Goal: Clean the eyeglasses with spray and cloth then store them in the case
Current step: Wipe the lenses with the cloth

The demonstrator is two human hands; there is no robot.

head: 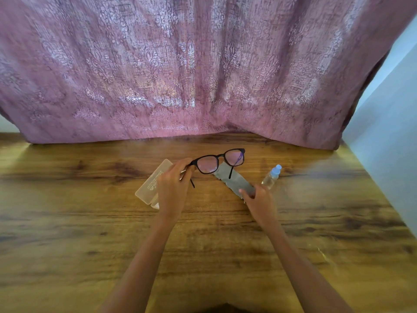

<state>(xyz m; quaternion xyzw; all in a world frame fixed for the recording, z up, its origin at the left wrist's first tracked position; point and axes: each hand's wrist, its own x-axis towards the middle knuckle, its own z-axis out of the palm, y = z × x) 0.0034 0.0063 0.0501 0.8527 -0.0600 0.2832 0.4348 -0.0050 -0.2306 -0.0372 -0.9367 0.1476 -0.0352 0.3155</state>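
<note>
Your left hand [173, 186] pinches the glasses [220, 161] by the left temple hinge, fingers pressed together on the frame, and holds them lifted above the tabletop [79, 222] near the middle of its far edge. The lenses face you and both temples are unfolded. Your right hand [257, 199] has thumb and fingers closed on the near end of the grey cloth [234, 179]; the cloth lies flat on the wood, running away from you under the glasses. The case [151, 184], pale and translucent, lies closed on the tabletop just left of your left hand, partly hidden behind it. The spray bottle [272, 176] lies tilted just right of the cloth, its blue cap pointing toward the far right corner. A pink curtain [203, 64] hangs along the far edge.
</note>
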